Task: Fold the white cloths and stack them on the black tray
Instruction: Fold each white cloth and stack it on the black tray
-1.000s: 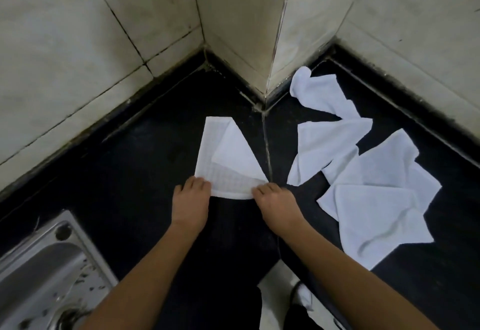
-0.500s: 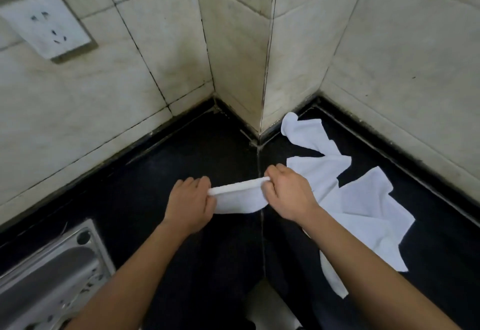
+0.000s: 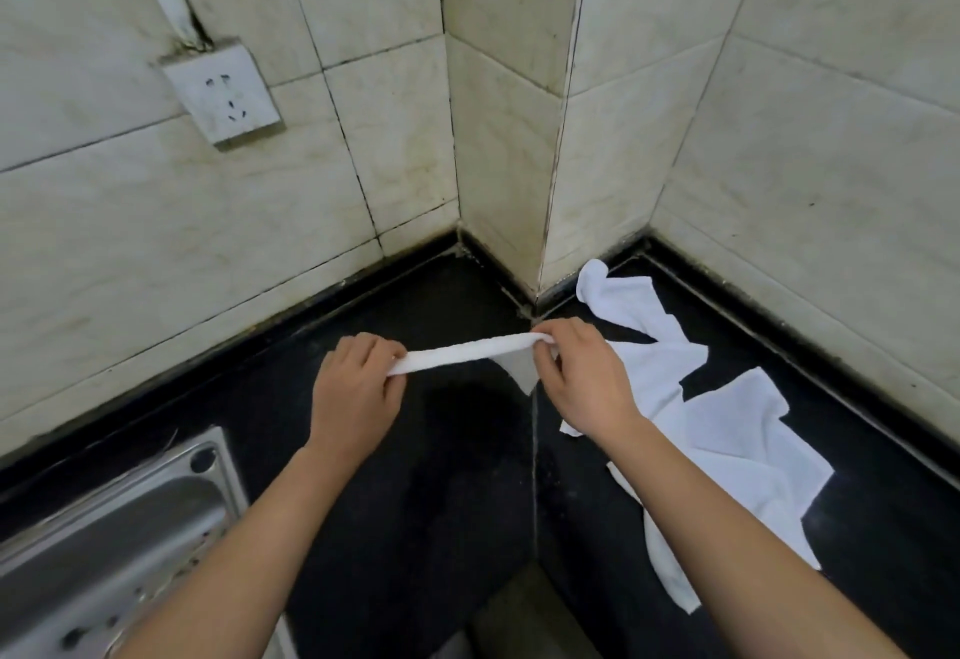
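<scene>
Cream, stained ceramic wall tiles (image 3: 363, 191) fill the upper half. In the middle a jutting tiled wall corner (image 3: 540, 165) pushes out toward the person.

Below that corner lies the glossy black stone tabletop (image 3: 415, 476). Its back edges meet the tiles along dark, grimy joints, and a thin seam runs from the corner's foot straight toward the person. Left of the corner and nearer than it, open black surface reaches as far as the stainless steel sink (image 3: 104, 528). The sink's rim cuts in well to the corner's lower left.

Right of the corner, a heap of loose white cloths (image 3: 737, 430) sprawls from the corner's foot toward the near edge. The cloths overlap one another, and a strip of open tabletop runs between them and the right-hand wall.

Just in front of the corner, the left hand (image 3: 356, 393) and right hand (image 3: 582, 383) are raised a little off the tabletop. The right forearm crosses over the heap. Between the hands stretches the narrow white cloth band (image 3: 467, 349), pulled nearly level. The left fingers (image 3: 384, 346) curl round one end and the right fingers (image 3: 550, 341) pinch the other. A pointed flap of the band hangs down beside the right hand, and its shadow falls on the open surface beneath.

A white plastic wall socket (image 3: 223, 94) sits on the tiles well to the corner's upper left.
</scene>
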{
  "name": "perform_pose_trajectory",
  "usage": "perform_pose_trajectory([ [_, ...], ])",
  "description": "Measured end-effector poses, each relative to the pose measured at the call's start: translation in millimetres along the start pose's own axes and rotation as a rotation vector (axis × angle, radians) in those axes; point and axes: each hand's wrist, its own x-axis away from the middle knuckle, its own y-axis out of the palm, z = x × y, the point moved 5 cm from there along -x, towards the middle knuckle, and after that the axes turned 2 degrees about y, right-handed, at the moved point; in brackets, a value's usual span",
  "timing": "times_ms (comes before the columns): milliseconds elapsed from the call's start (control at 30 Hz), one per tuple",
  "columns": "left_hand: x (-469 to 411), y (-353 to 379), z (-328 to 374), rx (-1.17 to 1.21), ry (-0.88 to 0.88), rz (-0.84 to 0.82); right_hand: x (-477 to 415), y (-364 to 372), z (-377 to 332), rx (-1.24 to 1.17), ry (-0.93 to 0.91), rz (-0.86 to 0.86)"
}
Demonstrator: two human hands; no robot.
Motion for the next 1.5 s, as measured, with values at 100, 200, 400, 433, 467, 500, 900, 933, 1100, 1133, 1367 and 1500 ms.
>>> perform_pose_trajectory([
  [100, 44.6, 19.9, -4.8, 0.005, -0.015, -0.115, 31.3, 28.0, 11.8, 0.016, -0.014, -0.107],
  [200, 99.9, 44.2, -1.6, 0.016, -0.033, -0.317, 75.6, 60.9, 28.6, 0.045, -0.011, -0.244],
  [400, 216.7, 77.6, 12.4, 0.048, 0.005, -0.693, 179.9, 119.9, 48.6, 0.209, -0.080, -0.729],
  [433, 228.0, 78.7, 13.7, 0.056, -0.006, -0.723, 190.5, 123.1, 51.8, 0.213, -0.085, -0.735],
  [467, 236.0, 78.8, 14.3, 0.059, -0.029, -0.747, 197.2, 124.2, 54.2, 0.205, -0.080, -0.721],
  [500, 243.0, 79.1, 15.6, 0.058, -0.053, -0.772, 201.1, 124.8, 57.1, 0.206, -0.081, -0.705],
  [900, 199.0, 75.9, -14.1, 0.366, -0.615, -0.640, 128.0, 108.6, 55.6, -0.131, 0.256, -0.575],
  [933, 192.3, 78.5, -21.2, 0.403, -0.695, -0.617, 118.4, 111.3, 57.5, -0.216, 0.330, -0.534],
  [1100, 164.2, 99.3, -59.6, 0.480, -0.964, -0.450, 78.8, 134.8, 68.2, -0.414, 0.568, -0.417],
  [1133, 160.7, 105.8, -67.0, 0.470, -0.968, -0.440, 72.2, 141.0, 70.5, -0.413, 0.585, -0.403],
  [1367, 146.0, 138.5, -91.7, 0.463, -0.943, -0.448, 46.6, 167.1, 77.2, -0.308, 0.640, -0.355],
  [1500, 141.5, 148.5, -96.0, 0.386, -0.919, -0.468, 41.8, 180.2, 83.0, -0.244, 0.638, -0.341],
])
